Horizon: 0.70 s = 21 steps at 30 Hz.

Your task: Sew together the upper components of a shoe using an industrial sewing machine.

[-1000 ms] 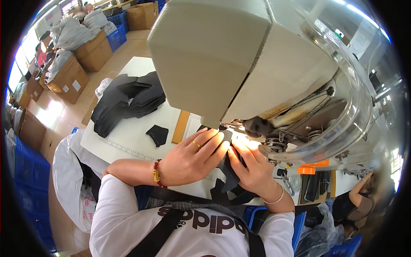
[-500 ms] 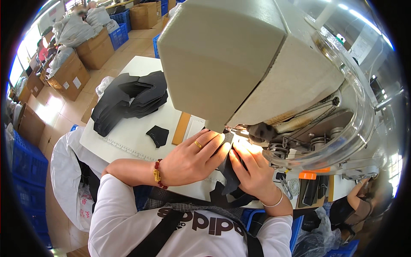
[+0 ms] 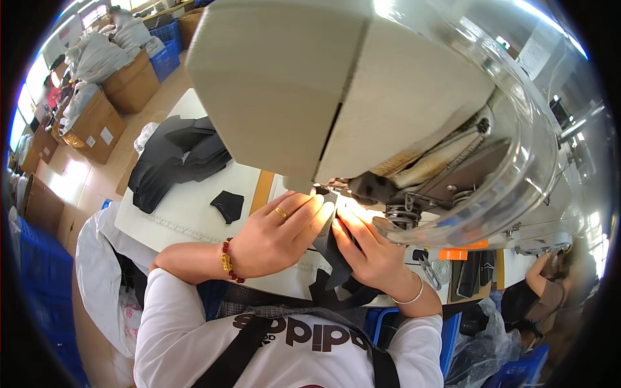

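Note:
Under the head of a large beige sewing machine (image 3: 278,84), a dark grey-black fabric piece (image 3: 333,257) lies at the brightly lit needle area. My left hand (image 3: 277,227) grips its left edge, fingers pressed together and fingertips close to the needle. From the other side my right hand (image 3: 367,252) holds the piece, fingers bent along its right edge. The needle itself is hidden by the machine head and my fingertips. More black cut pieces (image 3: 333,294) hang or lie at the table's near edge, below my hands.
A stack of black cut pieces (image 3: 174,158) and one small piece (image 3: 228,207) lie on the white table (image 3: 165,226). Right of my hands are snips (image 3: 428,271) and an orange part (image 3: 454,254). Cardboard boxes (image 3: 97,126) stand far left; another person (image 3: 543,284) sits right.
The machine and table have shifted left in view and the machine head looks larger, as my head has moved. Both hands stay on the fabric piece at the needle area.

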Each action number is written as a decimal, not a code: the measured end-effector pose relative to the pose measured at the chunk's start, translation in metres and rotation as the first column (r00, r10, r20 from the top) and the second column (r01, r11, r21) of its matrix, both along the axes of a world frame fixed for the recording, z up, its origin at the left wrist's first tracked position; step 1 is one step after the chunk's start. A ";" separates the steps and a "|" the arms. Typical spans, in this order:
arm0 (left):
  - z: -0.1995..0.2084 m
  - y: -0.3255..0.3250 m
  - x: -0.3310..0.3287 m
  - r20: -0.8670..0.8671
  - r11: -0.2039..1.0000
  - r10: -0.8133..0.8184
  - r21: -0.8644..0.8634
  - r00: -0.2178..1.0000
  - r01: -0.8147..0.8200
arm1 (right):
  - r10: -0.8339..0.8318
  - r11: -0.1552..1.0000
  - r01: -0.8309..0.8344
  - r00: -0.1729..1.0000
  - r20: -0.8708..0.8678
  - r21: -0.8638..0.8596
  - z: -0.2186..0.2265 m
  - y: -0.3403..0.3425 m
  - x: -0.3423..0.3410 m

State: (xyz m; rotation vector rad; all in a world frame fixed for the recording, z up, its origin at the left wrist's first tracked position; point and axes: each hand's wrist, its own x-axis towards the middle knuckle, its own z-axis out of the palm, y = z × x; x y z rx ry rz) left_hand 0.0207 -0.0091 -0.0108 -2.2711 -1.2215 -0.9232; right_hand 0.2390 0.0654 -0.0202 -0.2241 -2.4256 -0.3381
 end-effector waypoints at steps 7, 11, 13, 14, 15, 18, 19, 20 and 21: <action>0.001 -0.003 -0.005 -0.043 0.999 -0.040 -0.009 0.998 0.040 | 0.013 0.998 -0.011 0.999 -0.029 0.065 0.011 0.003 -0.004; -0.002 -0.001 -0.006 -0.043 0.999 -0.032 -0.003 0.999 0.032 | -0.003 0.999 0.003 1.000 -0.017 0.042 0.008 0.000 -0.002; -0.004 -0.001 -0.008 -0.014 0.998 -0.049 -0.047 0.999 0.048 | -0.012 0.998 0.012 1.000 -0.007 0.060 0.010 0.000 -0.002; -0.004 -0.001 -0.008 -0.014 0.999 -0.048 -0.023 0.999 0.047 | -0.020 0.997 0.020 1.000 0.003 0.079 0.011 0.000 -0.002; -0.003 -0.001 -0.008 -0.014 0.999 -0.046 0.002 0.999 0.046 | -0.022 0.997 0.021 1.000 0.003 0.079 0.012 0.001 -0.002; -0.010 0.002 -0.007 -0.029 0.999 0.005 -0.034 1.000 -0.006 | -0.041 0.990 0.039 0.999 0.009 0.134 0.011 0.001 -0.002; -0.016 0.003 -0.009 -0.031 0.999 0.003 -0.034 1.000 -0.004 | -0.069 0.988 0.065 0.997 0.027 0.139 0.009 0.000 -0.002; -0.023 0.005 -0.012 -0.016 0.998 -0.014 -0.058 1.000 0.013 | -0.098 0.985 0.090 0.994 0.044 0.145 0.007 -0.001 -0.002; -0.024 0.007 -0.013 -0.001 0.996 -0.031 -0.083 1.000 0.031 | -0.101 0.985 0.094 0.994 0.041 0.144 0.004 -0.001 -0.002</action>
